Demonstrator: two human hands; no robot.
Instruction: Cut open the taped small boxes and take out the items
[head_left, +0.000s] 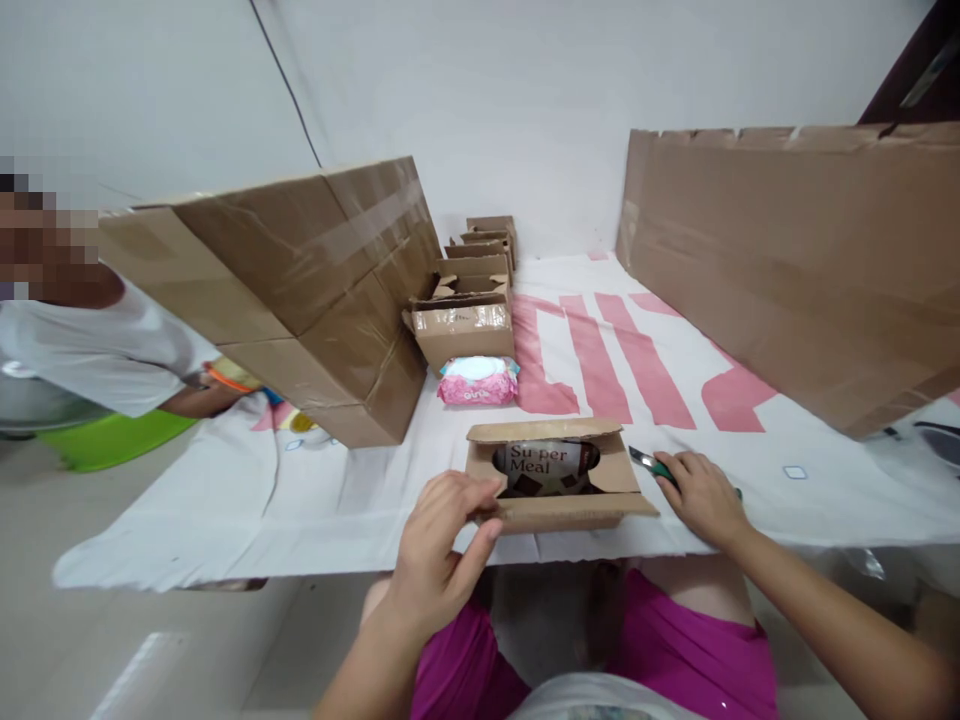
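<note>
Near the table's front edge lies a small cardboard box [570, 515] with its flaps folded outward. Inside it a dark package [544, 470] with a light label reading "Super Meal" is visible. My left hand [446, 545] is at the box's left end, fingertips at the corner and thumb spread apart from them; it holds nothing that I can see. To the right of the box, my right hand [705, 497] is closed over a green utility knife [663, 469] lying low at the tabletop. The knife's blade points left toward the box.
Beyond the box is a pink wipes pack [478, 382], with a row of opened cardboard boxes [465, 335] behind it. Large cardboard walls stand left [300, 260] and right [787, 260]. A white cloth with pink print [495, 450] covers the table. Another person [97, 335] is at the left.
</note>
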